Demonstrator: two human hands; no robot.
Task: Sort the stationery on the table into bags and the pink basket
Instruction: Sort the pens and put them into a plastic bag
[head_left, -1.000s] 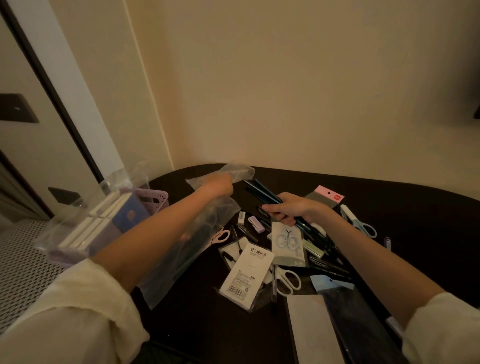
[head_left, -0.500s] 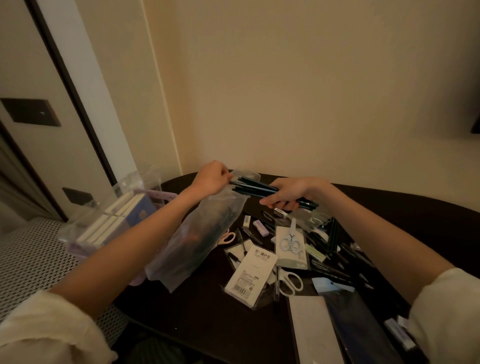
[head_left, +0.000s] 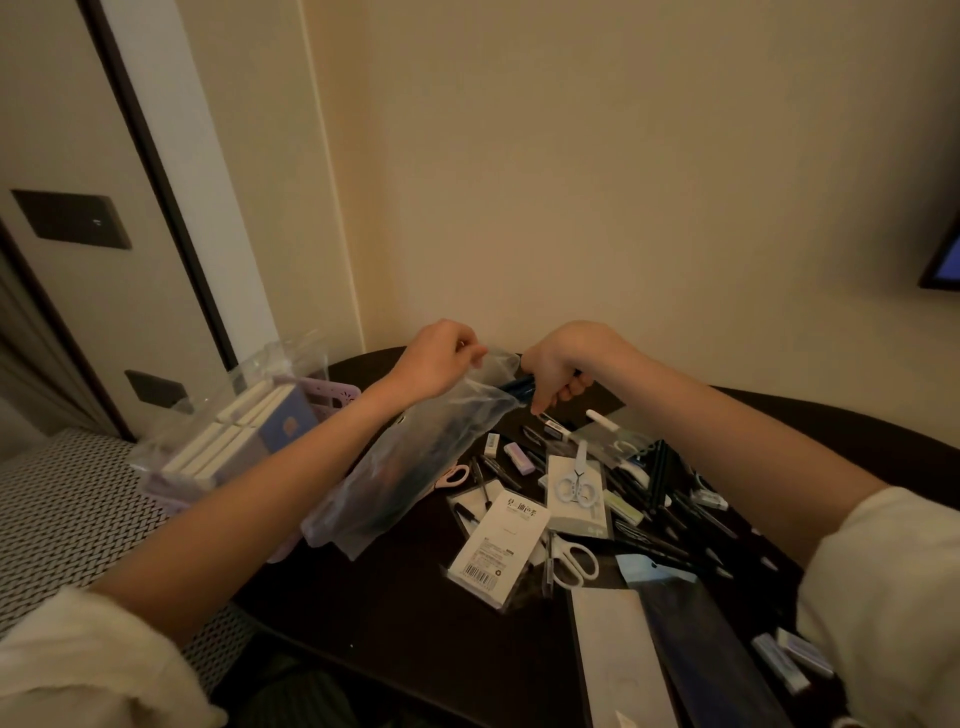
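The left hand (head_left: 434, 364) pinched the bag (head_left: 415, 462) mouth open at nine o'clock so the right hand (head_left: 563, 366), its grip round pens (head_left: 519, 387), could feed them in.

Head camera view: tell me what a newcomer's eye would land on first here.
First, the two hands raised mid-frame: the left hand pinches open the mouth of a clear plastic bag while the right hand feeds a bundle of dark pens into it. Next, the scatter of stationery on the dark table, notably white scissors beside a barcoded white pack. At left, the pink basket holds bagged notebooks.
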